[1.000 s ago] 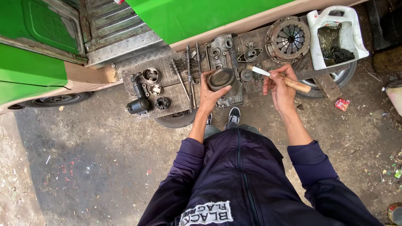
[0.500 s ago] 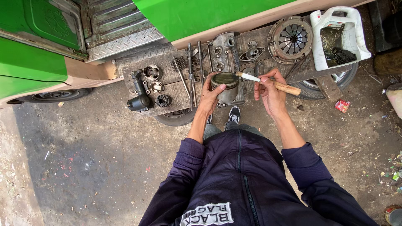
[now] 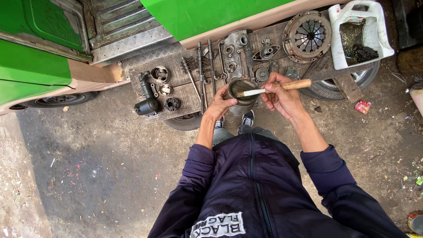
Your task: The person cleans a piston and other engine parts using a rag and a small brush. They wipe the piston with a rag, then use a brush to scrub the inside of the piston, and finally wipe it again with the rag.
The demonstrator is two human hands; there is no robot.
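Green vehicle body (image 3: 198, 13) seen at top, with a wooden board (image 3: 185, 81) serving as table laid across tyres, engine parts spread on it: clutch pressure plate (image 3: 307, 36), cut white jug (image 3: 359, 33) with dark sludge inside, black cylindrical part (image 3: 146, 105) at the left end, small pistons (image 3: 160, 74) beside it. Step in hand, as judged: the inside of a round metal cup-shaped part (image 3: 240, 90) is being brushed clean. The part is held just above the board's near edge, in front of the person's knees, open mouth facing up. Left hand (image 3: 220, 105) is closed around the part's side wall from the left, fingers wrapped, thumb on the rim; grip looks firm. Right hand (image 3: 280, 94) is closed on the wooden handle of a paintbrush (image 3: 273, 88), pinched near mid-handle; bristles are laid across the part's mouth, touching the inner rim. The part sits left of the right hand's grip, joined only through the brush. Next move, as judged, calls for the part to be turned in the left hand so unbrushed wall is presented, the brush kept angled into the bore. Whether the bristles are wet cannot be told.
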